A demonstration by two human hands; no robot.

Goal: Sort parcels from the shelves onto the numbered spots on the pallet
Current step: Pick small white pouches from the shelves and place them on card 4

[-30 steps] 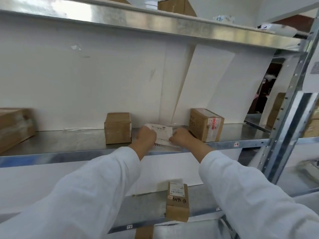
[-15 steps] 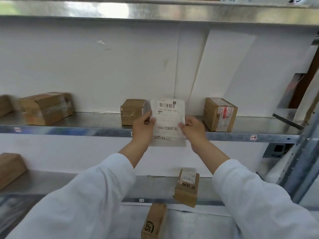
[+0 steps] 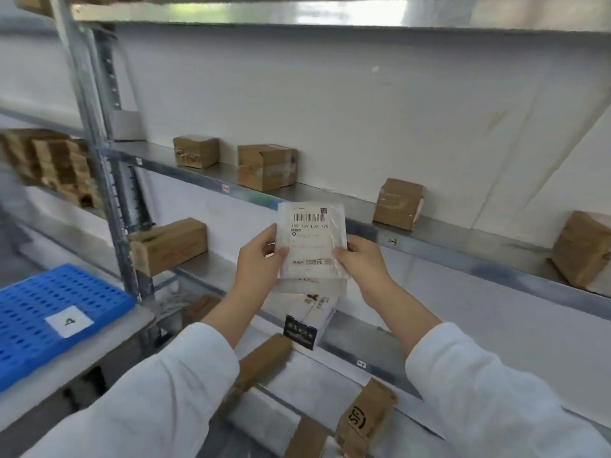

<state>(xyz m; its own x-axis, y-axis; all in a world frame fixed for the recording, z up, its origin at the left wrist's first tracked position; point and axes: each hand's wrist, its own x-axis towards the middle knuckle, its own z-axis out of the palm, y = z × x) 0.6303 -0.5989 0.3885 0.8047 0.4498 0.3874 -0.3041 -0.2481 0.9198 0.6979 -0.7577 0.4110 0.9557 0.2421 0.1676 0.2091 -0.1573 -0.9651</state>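
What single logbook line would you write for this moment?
left hand: grips bagged parcel | right hand: grips same parcel | parcel: held before shelves, label facing camera | blue pallet: spot 4 in view

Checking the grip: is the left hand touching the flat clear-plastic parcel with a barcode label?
Touching. Head view: left hand grips the clear-plastic parcel, thumb on its front.

A parcel warehouse: metal shelving [image 3: 429, 241] carries taped cardboard parcels [image 3: 266, 166], beside a numbered blue pallet [image 3: 29, 312].
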